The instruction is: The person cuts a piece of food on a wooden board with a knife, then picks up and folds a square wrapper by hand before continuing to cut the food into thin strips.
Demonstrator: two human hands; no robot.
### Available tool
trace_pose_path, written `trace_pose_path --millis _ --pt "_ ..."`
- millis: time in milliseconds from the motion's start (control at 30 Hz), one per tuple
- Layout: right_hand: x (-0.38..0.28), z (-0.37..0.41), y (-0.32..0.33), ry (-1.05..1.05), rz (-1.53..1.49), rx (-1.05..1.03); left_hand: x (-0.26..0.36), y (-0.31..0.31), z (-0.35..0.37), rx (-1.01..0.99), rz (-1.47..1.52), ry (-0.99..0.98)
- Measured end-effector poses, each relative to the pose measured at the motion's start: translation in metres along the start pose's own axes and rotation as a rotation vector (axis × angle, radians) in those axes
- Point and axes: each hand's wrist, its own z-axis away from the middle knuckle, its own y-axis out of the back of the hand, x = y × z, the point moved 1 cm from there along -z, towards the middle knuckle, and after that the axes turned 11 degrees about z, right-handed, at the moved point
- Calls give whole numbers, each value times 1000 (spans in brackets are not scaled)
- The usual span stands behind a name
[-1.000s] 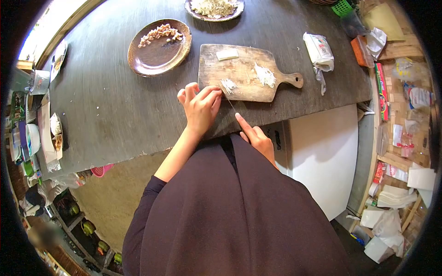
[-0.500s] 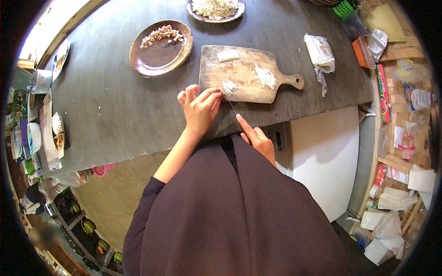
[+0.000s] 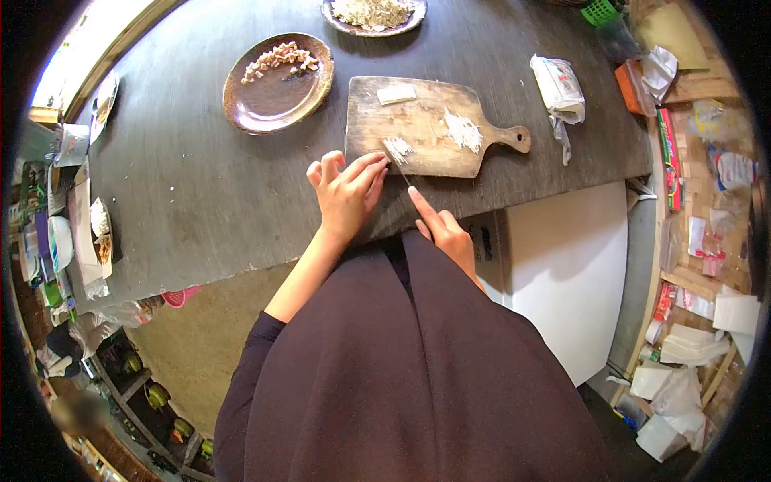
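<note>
A wooden cutting board (image 3: 430, 108) with a short handle lies near the table's front edge. My right hand (image 3: 446, 233) is closed round a thin knife (image 3: 405, 179), its index finger stretched along the blade. The blade points to the board's near left side, beside a small heap of fine white strips (image 3: 398, 147). Closed fingers of my left hand (image 3: 347, 193) press at the board's near left corner, close to the knife; what they hold is hidden. A larger heap of white strips (image 3: 463, 131) and a pale rectangular block (image 3: 397, 95) rest on the board.
On the dark table (image 3: 193, 185), a brown plate (image 3: 277, 104) holds small diced pieces. Behind the board stands another plate (image 3: 373, 30) heaped with pale shreds. A white plastic packet (image 3: 558, 90) lies right of the board. Shelves with packages line the right wall.
The knife and my right hand have moved slightly forward, toward the board. My left hand keeps nearly the same place at the board's corner.
</note>
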Motion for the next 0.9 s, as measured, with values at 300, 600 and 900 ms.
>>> trace_pose_path --millis 300,600,900 --pt "-1 9 9 17 -69 11 -3 8 1 -65 -11 -34" --pt "-1 13 8 24 -40 20 0 9 2 -70 -1 -26" --pt "-2 15 3 15 18 6 0 8 2 -57 -4 -19"
